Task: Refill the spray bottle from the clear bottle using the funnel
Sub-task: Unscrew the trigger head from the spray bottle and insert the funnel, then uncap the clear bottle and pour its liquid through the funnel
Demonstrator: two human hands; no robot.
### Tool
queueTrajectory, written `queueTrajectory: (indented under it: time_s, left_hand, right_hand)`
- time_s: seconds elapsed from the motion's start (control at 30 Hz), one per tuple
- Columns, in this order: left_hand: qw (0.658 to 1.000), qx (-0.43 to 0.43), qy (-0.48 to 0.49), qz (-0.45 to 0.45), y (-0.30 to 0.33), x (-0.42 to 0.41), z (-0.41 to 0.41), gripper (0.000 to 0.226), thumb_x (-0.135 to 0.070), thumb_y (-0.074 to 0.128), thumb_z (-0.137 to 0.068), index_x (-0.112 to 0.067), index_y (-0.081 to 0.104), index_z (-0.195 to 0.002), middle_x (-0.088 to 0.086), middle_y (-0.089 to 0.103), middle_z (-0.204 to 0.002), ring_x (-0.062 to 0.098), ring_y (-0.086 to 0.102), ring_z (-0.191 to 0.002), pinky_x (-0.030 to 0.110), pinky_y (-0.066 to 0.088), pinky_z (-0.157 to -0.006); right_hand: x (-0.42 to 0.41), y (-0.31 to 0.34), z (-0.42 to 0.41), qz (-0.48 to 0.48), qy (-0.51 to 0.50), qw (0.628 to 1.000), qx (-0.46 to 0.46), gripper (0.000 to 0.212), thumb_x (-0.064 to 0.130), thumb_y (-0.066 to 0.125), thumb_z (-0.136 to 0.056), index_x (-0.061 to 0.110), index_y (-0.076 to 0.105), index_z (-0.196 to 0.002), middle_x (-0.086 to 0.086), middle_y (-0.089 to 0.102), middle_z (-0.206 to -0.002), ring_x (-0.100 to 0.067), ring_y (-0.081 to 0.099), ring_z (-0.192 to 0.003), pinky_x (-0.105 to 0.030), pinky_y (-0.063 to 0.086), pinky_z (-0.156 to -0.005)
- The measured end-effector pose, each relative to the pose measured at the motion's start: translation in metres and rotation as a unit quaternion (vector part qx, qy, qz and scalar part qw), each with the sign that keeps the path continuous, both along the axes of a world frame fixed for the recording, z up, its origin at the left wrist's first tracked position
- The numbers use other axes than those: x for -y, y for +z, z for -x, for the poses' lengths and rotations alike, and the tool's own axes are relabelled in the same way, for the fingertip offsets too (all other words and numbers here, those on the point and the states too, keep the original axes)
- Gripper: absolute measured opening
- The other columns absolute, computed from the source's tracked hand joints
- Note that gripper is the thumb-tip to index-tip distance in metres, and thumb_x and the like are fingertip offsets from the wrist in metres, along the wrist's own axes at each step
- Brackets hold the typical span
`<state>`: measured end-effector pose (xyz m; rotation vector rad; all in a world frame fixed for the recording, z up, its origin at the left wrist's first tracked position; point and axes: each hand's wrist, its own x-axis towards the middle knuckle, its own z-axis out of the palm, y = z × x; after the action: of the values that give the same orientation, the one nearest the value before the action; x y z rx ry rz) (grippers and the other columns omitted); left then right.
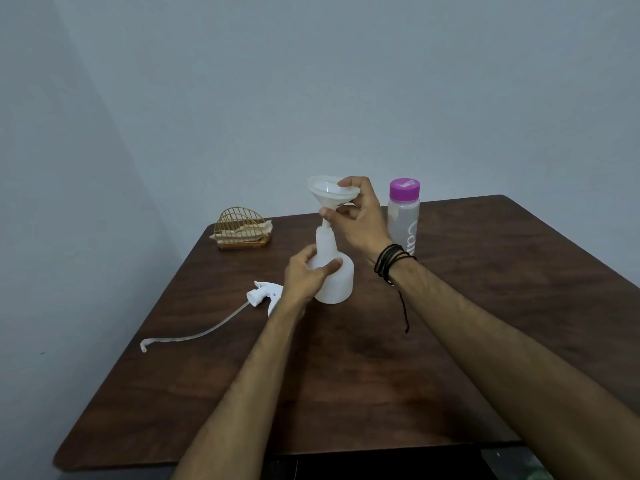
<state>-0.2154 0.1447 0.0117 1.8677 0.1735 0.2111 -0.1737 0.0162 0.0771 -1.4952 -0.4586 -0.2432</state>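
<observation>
The white spray bottle (337,282) stands upright near the middle of the dark wooden table (485,306), its top off. My left hand (306,277) grips its shoulder from the left. A white funnel (330,192) sits with its stem in the bottle's neck, and my right hand (358,216) pinches its rim and cone. The clear bottle (402,220) with a purple cap stands closed just behind my right wrist. The spray head (265,294) with its long dip tube lies on the table to the left of the bottle.
A gold wire napkin holder (242,228) with napkins stands at the table's far left corner. The dip tube (194,336) reaches toward the table's left edge. A plain wall rises behind the table.
</observation>
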Motion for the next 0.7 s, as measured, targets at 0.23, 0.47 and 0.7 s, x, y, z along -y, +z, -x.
queueTrajectory:
  time_s: [0.23,0.47,0.7]
  left_hand:
    - [1.000,-0.002,-0.003,0.001,0.002,0.004,0.000,0.053,-0.040,0.079,-0.079,-0.024,0.065,-0.127,-0.006,0.067,-0.124,0.018,0.061,-0.114,0.045,0.052,-0.098]
    - [0.999,0.025,-0.040,-0.009,-0.003,0.007,0.013,0.036,-0.030,0.078,-0.084,-0.028,0.065,-0.117,-0.007,0.068,-0.119,0.014,0.062,-0.111,0.035,0.052,-0.093]
    - [0.998,0.052,-0.026,-0.023,-0.004,0.017,0.019,0.052,-0.028,0.082,-0.077,-0.037,0.059,-0.123,-0.018,0.063,-0.116,0.009,0.057,-0.115,0.030,0.047,-0.089]
  right_hand:
    - [0.006,-0.015,-0.005,0.107,-0.013,0.993,0.048,0.053,0.017,0.084,-0.077,0.028,0.049,-0.114,0.005,0.063,-0.111,-0.015,0.067,-0.095,-0.031,0.060,-0.081]
    - [0.026,-0.031,0.010,0.146,-0.006,0.986,0.084,0.061,0.019,0.084,-0.078,0.023,0.049,-0.128,0.000,0.058,-0.126,-0.018,0.066,-0.099,-0.037,0.059,-0.085]
    - [0.043,-0.038,0.032,0.168,-0.077,0.974,0.131,0.109,0.045,0.089,-0.066,0.031,0.021,-0.151,0.002,0.052,-0.126,-0.012,0.063,-0.096,-0.028,0.058,-0.080]
